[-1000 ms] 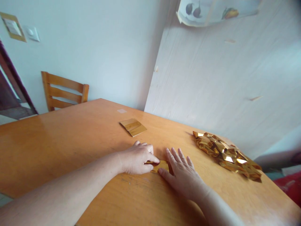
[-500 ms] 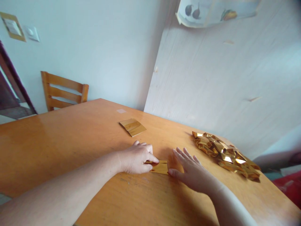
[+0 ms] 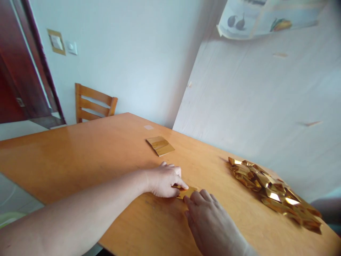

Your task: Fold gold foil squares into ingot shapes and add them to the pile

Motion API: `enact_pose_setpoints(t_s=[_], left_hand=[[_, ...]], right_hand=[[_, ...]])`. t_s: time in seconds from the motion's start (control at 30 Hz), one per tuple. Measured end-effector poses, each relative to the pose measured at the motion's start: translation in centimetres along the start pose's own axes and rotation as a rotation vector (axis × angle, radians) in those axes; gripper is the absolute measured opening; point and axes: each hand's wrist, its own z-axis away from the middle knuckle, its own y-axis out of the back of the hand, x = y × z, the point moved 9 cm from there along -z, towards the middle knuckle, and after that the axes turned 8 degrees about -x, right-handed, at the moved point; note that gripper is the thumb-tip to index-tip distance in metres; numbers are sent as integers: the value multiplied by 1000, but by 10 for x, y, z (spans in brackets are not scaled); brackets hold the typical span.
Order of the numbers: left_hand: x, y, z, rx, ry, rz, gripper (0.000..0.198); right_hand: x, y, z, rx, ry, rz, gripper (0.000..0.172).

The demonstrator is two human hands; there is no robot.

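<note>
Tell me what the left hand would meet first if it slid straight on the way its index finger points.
The left hand would likely meet the right hand, just across the folded gold paper at its fingertips; the exact gap is hard to judge from this view.

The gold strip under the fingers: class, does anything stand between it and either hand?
Nothing visible does. The left hand presses the gold strip; the right hand overlaps its right end. The gold square and crinkled gold pile lie clear.
</note>
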Motion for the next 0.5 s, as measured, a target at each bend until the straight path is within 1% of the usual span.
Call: enact_pose_setpoints(t_s=[0.17, 0.3, 0.5], left_hand=[[-4, -4, -4, -78, 53, -7, 46], [-6, -7, -6, -123, 64, -5, 47], [-7, -9, -7, -128, 60, -13, 46]], right_hand=[[-9, -7, -2, 19, 20, 139, 18], [-11, -8, -3, 30, 14, 123, 17], [-19, -6, -4, 51, 58, 108, 23]])
